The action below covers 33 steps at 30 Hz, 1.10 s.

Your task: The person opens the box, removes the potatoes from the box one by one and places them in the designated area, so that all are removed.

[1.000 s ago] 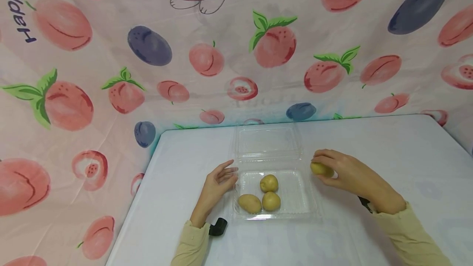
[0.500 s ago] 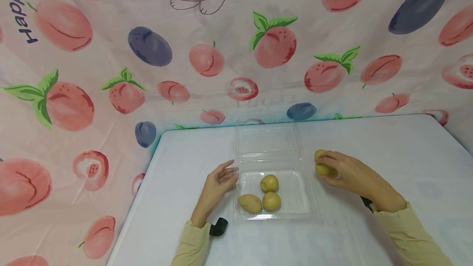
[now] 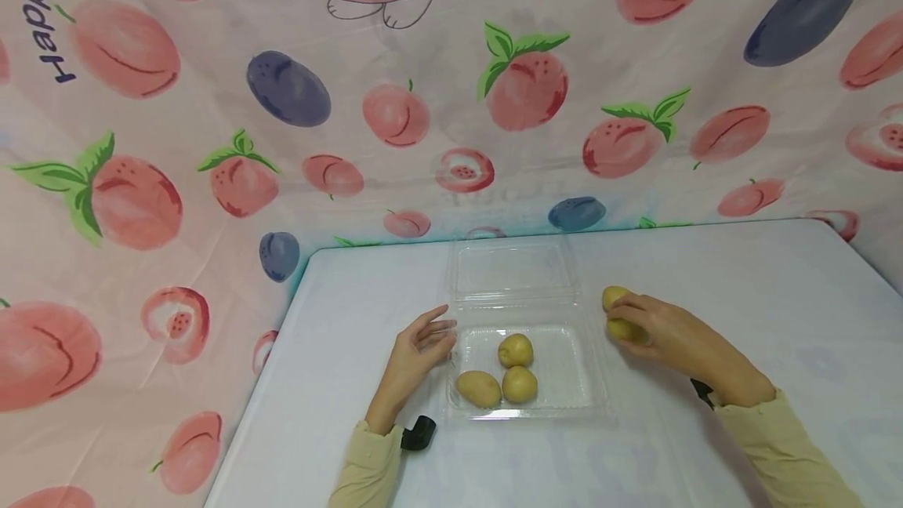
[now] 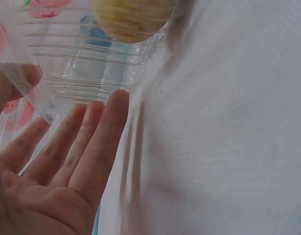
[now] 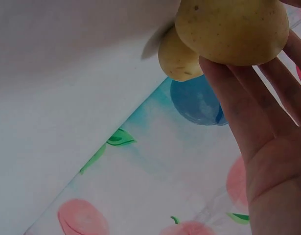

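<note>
In the head view my right hand (image 3: 666,335) grips a potato (image 3: 625,331) to the right of the clear plastic box. Just behind it lies a second potato (image 3: 614,296), partly covered by my fingers; in the right wrist view this one (image 5: 179,56) sits beyond the held potato (image 5: 233,29). My left hand (image 3: 416,355) is at the left wall of the box (image 3: 567,371), its fingers (image 4: 99,152) nearly straight and up against the ribbed plastic. Three potatoes lie in the box: one at the back (image 3: 516,350), one in front of it (image 3: 520,385), one at front left (image 3: 479,389).
The hinged lid (image 3: 513,271) of the box lies folded back behind it on the white-covered table (image 3: 762,296). A fruit-printed cloth (image 3: 423,45) stands as a wall at the back and left. Each wrist bears a black camera mount (image 3: 419,433).
My right hand has shifted slightly to the right with its potato, bringing the second potato behind it into view. The left hand and the potatoes in the box stay put.
</note>
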{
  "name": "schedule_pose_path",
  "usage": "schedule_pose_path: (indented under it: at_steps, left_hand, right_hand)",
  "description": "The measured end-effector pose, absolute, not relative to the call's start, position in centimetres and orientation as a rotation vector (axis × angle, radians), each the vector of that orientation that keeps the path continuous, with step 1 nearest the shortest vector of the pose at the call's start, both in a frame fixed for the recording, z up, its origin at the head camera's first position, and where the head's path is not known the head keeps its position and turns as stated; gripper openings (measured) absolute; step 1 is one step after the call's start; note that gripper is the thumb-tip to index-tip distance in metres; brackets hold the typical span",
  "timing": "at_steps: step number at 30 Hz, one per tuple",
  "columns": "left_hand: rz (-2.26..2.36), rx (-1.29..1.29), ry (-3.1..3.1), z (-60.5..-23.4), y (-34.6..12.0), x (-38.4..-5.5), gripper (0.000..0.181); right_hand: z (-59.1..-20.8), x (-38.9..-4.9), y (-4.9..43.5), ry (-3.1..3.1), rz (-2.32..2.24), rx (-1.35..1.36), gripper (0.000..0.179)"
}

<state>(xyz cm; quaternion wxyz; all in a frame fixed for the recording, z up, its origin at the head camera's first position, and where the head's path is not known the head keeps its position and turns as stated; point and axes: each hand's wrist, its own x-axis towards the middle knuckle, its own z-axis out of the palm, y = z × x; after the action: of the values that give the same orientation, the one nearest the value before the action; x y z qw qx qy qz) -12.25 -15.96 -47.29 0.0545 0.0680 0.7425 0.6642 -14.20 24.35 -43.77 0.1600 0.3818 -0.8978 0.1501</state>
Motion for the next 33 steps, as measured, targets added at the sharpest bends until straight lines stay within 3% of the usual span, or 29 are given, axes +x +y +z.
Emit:
schedule_pose_path:
  at_steps: [33]
  left_hand:
    - [2.031, 0.204, 2.241, -47.33, -15.94, -12.38, 0.055]
  right_hand:
    - [-43.71, -13.91, 23.95, -2.588, 0.382, 1.077, 0.047]
